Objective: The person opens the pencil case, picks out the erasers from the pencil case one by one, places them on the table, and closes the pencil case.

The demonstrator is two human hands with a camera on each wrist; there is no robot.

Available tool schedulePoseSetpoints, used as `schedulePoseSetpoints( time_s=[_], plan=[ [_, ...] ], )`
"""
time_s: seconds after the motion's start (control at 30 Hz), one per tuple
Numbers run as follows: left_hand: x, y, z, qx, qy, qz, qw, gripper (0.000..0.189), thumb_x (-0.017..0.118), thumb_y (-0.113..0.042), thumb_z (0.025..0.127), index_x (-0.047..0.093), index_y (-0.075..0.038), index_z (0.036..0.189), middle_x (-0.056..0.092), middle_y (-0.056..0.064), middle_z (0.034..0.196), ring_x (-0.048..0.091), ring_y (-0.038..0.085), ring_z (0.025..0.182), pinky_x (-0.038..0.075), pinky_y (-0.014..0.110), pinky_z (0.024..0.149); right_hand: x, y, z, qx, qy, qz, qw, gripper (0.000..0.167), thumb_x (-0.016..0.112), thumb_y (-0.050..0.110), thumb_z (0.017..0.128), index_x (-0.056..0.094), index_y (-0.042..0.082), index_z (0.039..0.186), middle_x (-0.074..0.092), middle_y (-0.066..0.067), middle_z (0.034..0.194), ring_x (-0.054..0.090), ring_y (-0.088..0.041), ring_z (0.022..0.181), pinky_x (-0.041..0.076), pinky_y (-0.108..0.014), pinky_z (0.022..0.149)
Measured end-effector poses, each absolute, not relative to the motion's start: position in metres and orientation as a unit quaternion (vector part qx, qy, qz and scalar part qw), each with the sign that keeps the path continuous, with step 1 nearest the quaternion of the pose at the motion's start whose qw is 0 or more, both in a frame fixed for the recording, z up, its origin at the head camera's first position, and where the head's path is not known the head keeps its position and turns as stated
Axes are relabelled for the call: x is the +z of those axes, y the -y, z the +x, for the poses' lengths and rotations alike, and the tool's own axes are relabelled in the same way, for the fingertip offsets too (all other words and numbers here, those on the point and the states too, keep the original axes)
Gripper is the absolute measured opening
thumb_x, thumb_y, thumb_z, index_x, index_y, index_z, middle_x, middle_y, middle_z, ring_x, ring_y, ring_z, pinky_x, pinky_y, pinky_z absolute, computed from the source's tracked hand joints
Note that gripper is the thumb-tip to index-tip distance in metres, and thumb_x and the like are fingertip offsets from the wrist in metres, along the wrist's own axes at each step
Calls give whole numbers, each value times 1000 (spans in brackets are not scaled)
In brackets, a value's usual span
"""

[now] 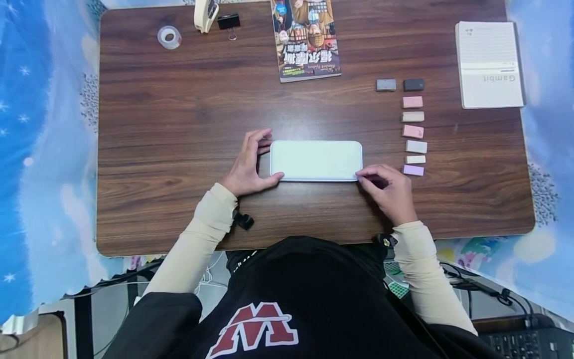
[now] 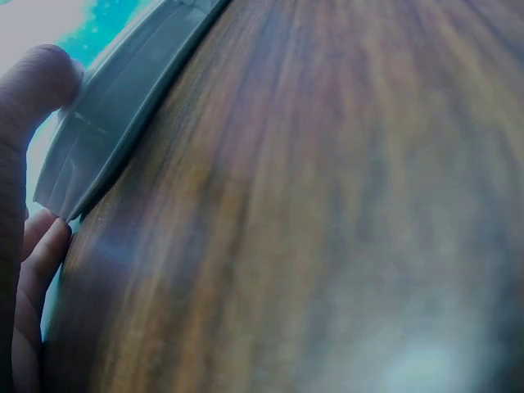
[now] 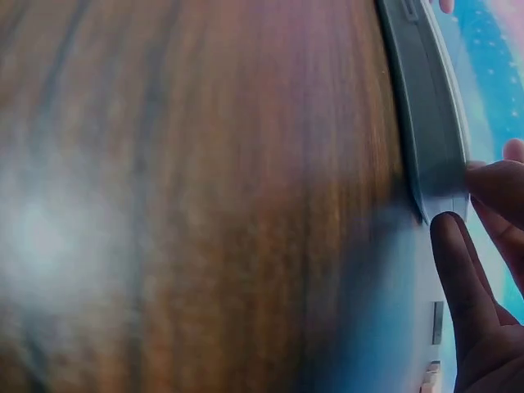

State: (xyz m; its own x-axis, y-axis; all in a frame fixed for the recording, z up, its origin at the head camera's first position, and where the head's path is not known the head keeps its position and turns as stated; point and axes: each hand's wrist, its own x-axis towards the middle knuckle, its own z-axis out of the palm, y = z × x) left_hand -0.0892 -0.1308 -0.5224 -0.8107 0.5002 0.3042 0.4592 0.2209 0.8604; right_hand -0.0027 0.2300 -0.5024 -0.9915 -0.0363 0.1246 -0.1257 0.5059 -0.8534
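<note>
A flat white case [image 1: 316,160] with rounded corners lies lengthwise on the brown table, its lid side up. My left hand [image 1: 251,167] holds its left end, the thumb on the near left corner and the fingers round the far left side. With thumb and fingertips, my right hand [image 1: 387,189] pinches the near right corner. In the left wrist view the thumb lies at the upper edge of the case [image 2: 106,131], with fingertips at its end. The right wrist view shows the side wall of the case [image 3: 426,98] and fingertips at its corner.
Right of the case runs a column of small eraser-like blocks, including a purple block [image 1: 413,170] and a black block [image 1: 413,84]. A book [image 1: 307,40], a notebook [image 1: 490,65], a tape roll [image 1: 169,37], a stapler [image 1: 205,15] and a binder clip [image 1: 229,21] lie farther back.
</note>
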Motion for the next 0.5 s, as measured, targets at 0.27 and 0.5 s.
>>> schedulePoseSetpoints(
  time_s=[0.27,0.5],
  plan=[
    [-503,142,-91,405,-868,288,-18,85,81,-26,88,39,6,154,40,30,153,43,43,142,24,54,126,-487,-255,-15,455,881,87,95,18,76,5,96,79,6,114,76,-10,119,66,-22,110,44,-23,100],
    [-448,173,-86,172,-980,98,1,89,57,-70,94,22,-38,169,3,4,178,-6,46,159,-17,79,112,-463,-313,-36,242,960,5,142,69,54,68,96,60,25,150,29,-11,172,25,-44,152,12,-67,121]
  ],
)
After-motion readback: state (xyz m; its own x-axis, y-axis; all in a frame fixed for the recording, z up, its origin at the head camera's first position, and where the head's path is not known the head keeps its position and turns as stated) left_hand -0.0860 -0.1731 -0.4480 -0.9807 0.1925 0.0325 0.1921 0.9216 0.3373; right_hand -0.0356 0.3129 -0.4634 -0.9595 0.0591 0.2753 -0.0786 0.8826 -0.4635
